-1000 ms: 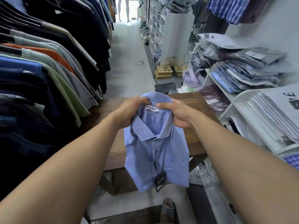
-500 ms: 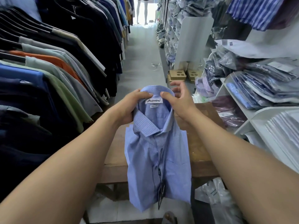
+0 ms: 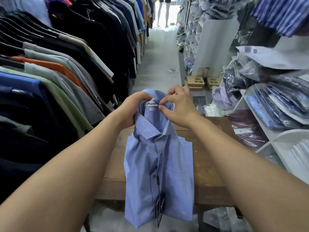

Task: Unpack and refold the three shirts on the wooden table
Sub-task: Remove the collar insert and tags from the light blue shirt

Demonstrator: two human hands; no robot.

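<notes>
you hold the blue shirt (image 3: 158, 164) up by its collar, both hands at the top. your left hand (image 3: 133, 109) has its fingers curled round the left side of the collar, with the cloth bunched in the grip. your right hand (image 3: 180, 108) pinches the collar band between thumb and forefinger, right beside the white label (image 3: 151, 104) sewn inside the neck. its other fingers arch above the pinch and hold nothing.

the shirt hangs from your hands folded, front toward you, with a chest pocket on the right. it hangs in front of the wooden table (image 3: 209, 164), across the middle of the table's near edge, and its lower hem drops below that edge. whether the cloth touches the wood you cannot tell. a black hang tag (image 3: 160, 208) dangles on a dark cord down the placket, close to the hem.

the tabletop shows on either side of the shirt, more of it toward the right edge. beyond the table's left edge runs a rack of hanging shirts (image 3: 58, 72) — dark, green, orange, blue. beyond the right edge stand white shelves (image 3: 287, 133) stacked with shirts in clear bags (image 3: 284, 101). past the far right corner, cardboard boxes (image 3: 195, 82) sit low by the shelving.
</notes>
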